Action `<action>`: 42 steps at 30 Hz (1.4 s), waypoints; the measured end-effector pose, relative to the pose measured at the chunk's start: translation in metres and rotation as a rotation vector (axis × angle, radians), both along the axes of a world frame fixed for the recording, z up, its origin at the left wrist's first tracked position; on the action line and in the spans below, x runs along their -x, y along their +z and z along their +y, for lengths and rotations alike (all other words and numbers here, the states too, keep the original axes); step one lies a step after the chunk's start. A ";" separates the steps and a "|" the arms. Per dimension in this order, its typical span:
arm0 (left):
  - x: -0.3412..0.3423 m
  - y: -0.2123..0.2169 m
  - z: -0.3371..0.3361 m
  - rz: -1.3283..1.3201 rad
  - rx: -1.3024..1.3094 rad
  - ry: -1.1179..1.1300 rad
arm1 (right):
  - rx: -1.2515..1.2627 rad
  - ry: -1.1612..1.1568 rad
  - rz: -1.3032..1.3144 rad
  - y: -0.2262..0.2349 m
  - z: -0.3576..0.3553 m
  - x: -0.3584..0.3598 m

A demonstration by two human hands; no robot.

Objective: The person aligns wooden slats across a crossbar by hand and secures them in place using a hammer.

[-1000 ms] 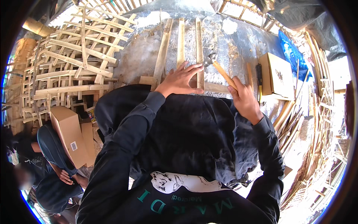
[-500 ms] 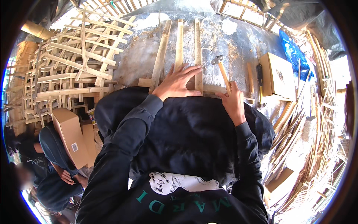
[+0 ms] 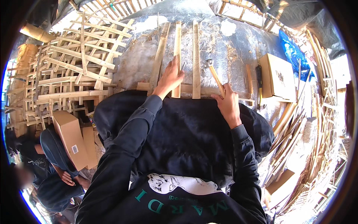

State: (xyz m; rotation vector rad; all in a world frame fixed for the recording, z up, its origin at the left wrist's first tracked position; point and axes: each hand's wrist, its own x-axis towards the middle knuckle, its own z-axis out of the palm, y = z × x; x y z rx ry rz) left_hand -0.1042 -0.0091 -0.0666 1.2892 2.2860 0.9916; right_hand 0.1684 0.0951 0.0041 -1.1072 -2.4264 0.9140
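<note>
My right hand (image 3: 228, 106) grips the wooden handle of a hammer (image 3: 217, 79), its metal head pointing away from me above the ground sheet. My left hand (image 3: 169, 80) is closed over the middle bamboo strip (image 3: 178, 41), and a thin dark nail (image 3: 183, 66) pokes out by its fingers. To its left lies another bamboo strip (image 3: 161, 52), slightly slanted. A third bamboo strip (image 3: 196, 56) lies to the right, between my two hands. The near ends of the strips rest across a crosswise wooden strip (image 3: 209, 90) in front of my lap, partly hidden by my left hand.
Stacked bamboo lattices (image 3: 80, 61) stand at the left, with a cardboard box (image 3: 71, 140) below them near a seated person (image 3: 56, 160). At the right are a black-and-yellow tool (image 3: 259, 84), an open cardboard box (image 3: 278, 76), blue plastic (image 3: 294, 52) and piles of bamboo strips (image 3: 289, 138).
My left hand, spread over the strips before, has drawn left and closed, with a nail now showing at its fingers. The hammer and my right hand have shifted slightly left.
</note>
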 end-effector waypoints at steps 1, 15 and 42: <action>0.002 -0.001 0.000 -0.008 0.007 -0.001 | -0.015 0.009 -0.001 -0.001 0.001 0.001; -0.005 0.004 0.001 0.050 0.084 -0.046 | -0.031 -0.004 -0.037 0.004 -0.001 0.001; -0.001 0.042 0.008 0.323 -0.132 0.085 | -0.063 0.004 0.001 -0.005 0.003 -0.006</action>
